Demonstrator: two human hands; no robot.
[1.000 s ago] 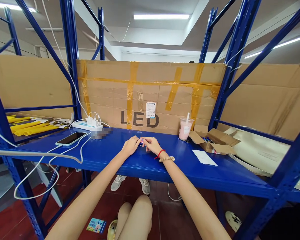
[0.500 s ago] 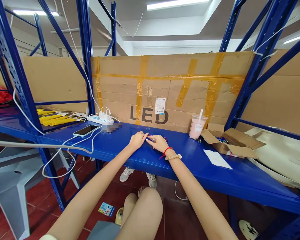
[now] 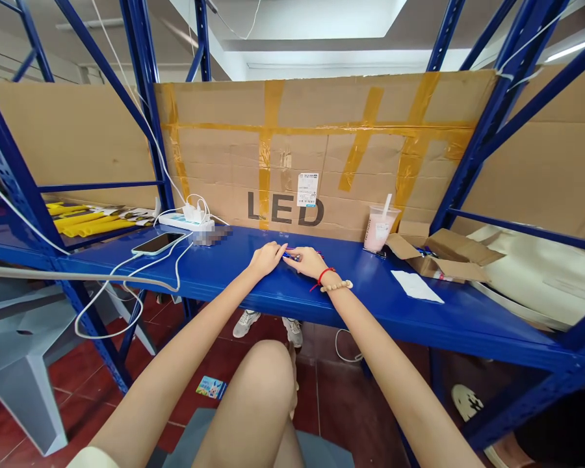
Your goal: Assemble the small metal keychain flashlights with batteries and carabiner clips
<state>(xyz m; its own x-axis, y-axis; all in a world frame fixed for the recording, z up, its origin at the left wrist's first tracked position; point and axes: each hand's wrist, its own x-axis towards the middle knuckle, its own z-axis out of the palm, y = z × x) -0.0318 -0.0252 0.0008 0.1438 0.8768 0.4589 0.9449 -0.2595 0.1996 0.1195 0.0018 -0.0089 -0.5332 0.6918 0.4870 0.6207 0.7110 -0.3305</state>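
Note:
Both my hands rest together on the blue metal shelf [image 3: 253, 286] in front of the cardboard wall marked LED [image 3: 285, 209]. My left hand [image 3: 266, 258] has its fingers curled, fingertips meeting those of my right hand [image 3: 306, 261]. Between them lie thin pen-like sticks [image 3: 302, 253], red and blue, partly hidden by the fingers. My right hand pinches at them; a red string and a bead bracelet [image 3: 335, 285] circle its wrist. What exactly each hand grips is too small to make out.
A phone [image 3: 156, 243] on a white cable and a power strip [image 3: 185, 223] lie at the left. A pink drink cup [image 3: 381, 229], an open cardboard box [image 3: 439, 255] and a paper slip [image 3: 416, 286] sit at the right. Yellow items [image 3: 85, 221] lie far left. A grey stool [image 3: 14, 351] stands below.
My hands have stayed together at the same spot on the shelf. The view has shifted and dipped, and my knee now rises higher in the foreground.

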